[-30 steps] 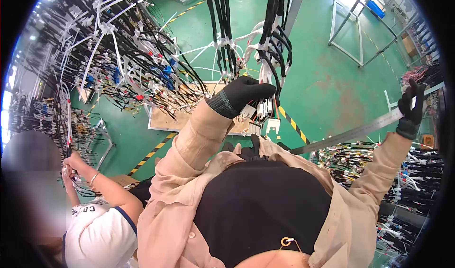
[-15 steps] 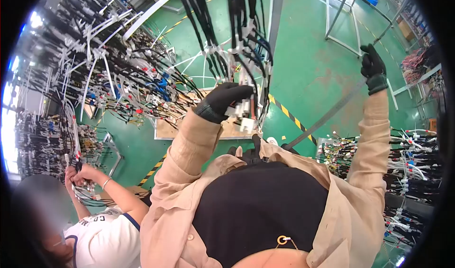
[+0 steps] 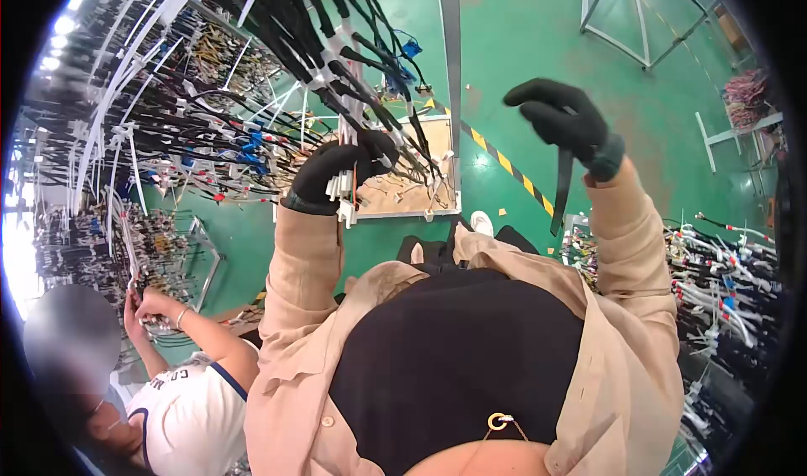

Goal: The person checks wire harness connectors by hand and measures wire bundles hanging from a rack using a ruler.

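Observation:
My left hand [image 3: 332,173], in a black glove, is closed around part of a wire harness [image 3: 336,64] with black sleeving and white ties. White connectors [image 3: 345,192] stick out below its fingers. My right hand [image 3: 567,123], also gloved in black, is raised to the right of the harness and apart from it. Its fingers are curled, and a flat black strip [image 3: 561,194] hangs down from the palm. The fingers hide how the strip is gripped.
Many harnesses [image 3: 193,123] hang at the left. More wires [image 3: 714,282] are at the right. A wooden board [image 3: 395,203] lies below. A grey post [image 3: 450,47] rises ahead. A co-worker [image 3: 197,400] handles wires at lower left. Metal frame [image 3: 622,47] stands at upper right.
My left hand has moved left with the harness, which now slants. My right hand has come inward and lower, and the black strip hangs more steeply.

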Demonstrator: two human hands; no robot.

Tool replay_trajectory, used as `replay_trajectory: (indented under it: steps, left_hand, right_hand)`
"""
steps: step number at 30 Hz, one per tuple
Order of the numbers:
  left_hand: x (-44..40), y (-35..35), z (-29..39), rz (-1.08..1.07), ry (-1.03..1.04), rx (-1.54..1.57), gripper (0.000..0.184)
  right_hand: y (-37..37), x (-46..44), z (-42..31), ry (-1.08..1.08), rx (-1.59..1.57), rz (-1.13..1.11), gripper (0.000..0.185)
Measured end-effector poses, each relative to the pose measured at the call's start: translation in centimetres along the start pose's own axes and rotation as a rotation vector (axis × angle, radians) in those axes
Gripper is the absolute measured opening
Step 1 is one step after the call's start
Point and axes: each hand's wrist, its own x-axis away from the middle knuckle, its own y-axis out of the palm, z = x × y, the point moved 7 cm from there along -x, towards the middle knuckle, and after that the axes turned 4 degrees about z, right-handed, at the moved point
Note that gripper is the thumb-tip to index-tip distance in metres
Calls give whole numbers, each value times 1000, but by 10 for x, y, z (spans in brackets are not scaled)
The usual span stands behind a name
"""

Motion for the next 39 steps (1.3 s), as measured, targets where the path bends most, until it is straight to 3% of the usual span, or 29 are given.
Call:
replay_trajectory:
  steps: [4,7,8,9,13,18,20,22,24,26,27,29,30,32,33,34,35,37,38,39]
  left_hand:
    - [-4,-16,-15,207,-62,84,48]
    - [-4,-21,-22,212,-71,111,47]
    - [-2,-9,-17,240,-5,108,53]
    - [-1,-11,-21,231,16,168,46]
    - [13,-23,-26,390,141,262,29]
    - [26,-25,-33,541,105,257,25]
    - [26,-8,-26,444,128,274,26]
    - [23,1,-25,245,136,319,23]
    - [33,-34,-46,436,148,432,28]
    - [34,-53,-50,498,167,384,32]
    - [37,-68,-50,440,212,259,32]
    - [32,-10,-30,94,17,573,33]
    - [33,-23,-33,212,21,441,39]
    - [38,-34,-46,-193,80,767,54]
    - [49,-17,-36,-118,159,661,62]
    - [53,-8,-39,-192,234,639,65]
    - [57,-31,-69,50,256,209,56]
    - [65,-28,-130,35,-97,-387,46]
    - [68,-41,-187,-88,-86,-109,49]
    - [79,-23,-203,-296,-78,-18,62]
  right_hand:
    - [30,-25,71,43,133,-232,34]
    - [66,-37,100,-110,299,-370,51]
    - [77,-41,112,-49,316,-458,63]
    - [87,-43,106,-8,254,-538,67]
    - [110,-64,129,-90,257,-669,64]
    - [126,-53,109,-168,137,-848,52]
    - [130,-41,104,-128,208,-867,49]
    - [135,-30,105,-132,169,-832,46]
    - [145,-17,109,-105,198,-773,42]
    - [158,-7,105,-105,196,-674,32]
    - [164,-5,111,-76,178,-641,32]
    - [182,3,131,-7,133,-592,32]
    - [188,6,143,100,93,-532,28]
    - [198,14,140,79,21,-471,27]
    - [201,17,142,82,-19,-430,27]
    - [203,22,138,60,38,-408,25]
    - [205,27,141,67,6,-384,25]
    - [202,44,129,171,83,-270,26]
    - [202,49,129,164,75,-230,27]
    - [201,55,129,162,67,-188,27]
